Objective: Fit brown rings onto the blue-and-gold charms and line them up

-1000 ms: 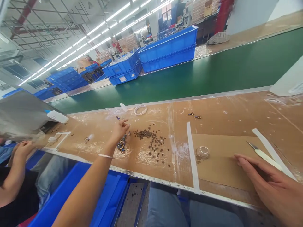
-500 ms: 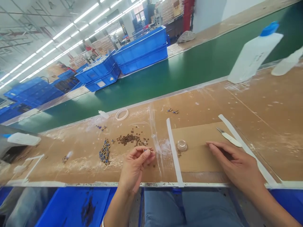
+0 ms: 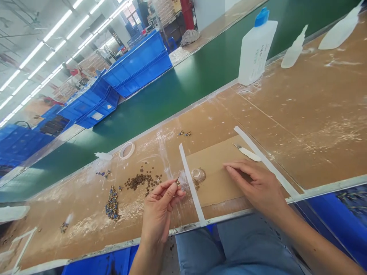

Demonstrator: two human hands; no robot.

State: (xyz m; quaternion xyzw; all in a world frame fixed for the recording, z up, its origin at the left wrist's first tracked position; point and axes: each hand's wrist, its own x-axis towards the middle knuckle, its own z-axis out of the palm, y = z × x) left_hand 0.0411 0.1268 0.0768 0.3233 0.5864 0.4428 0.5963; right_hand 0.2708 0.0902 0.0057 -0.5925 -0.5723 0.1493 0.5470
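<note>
Brown tabletop [image 3: 301, 122]: toward its front edge I have the left hand [image 3: 162, 202] pinching a small part [image 3: 177, 182], the right hand [image 3: 256, 181] apart, loosely parted, seemingly empty; I'd worry a slack pinch could drop the part among the dark discs [image 3: 139, 181]

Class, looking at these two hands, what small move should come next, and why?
Probably bring the left hand, which pinches a small part, towards the clear dish: the dish sits close by, between the two hands, and the right hand appears empty.
</note>
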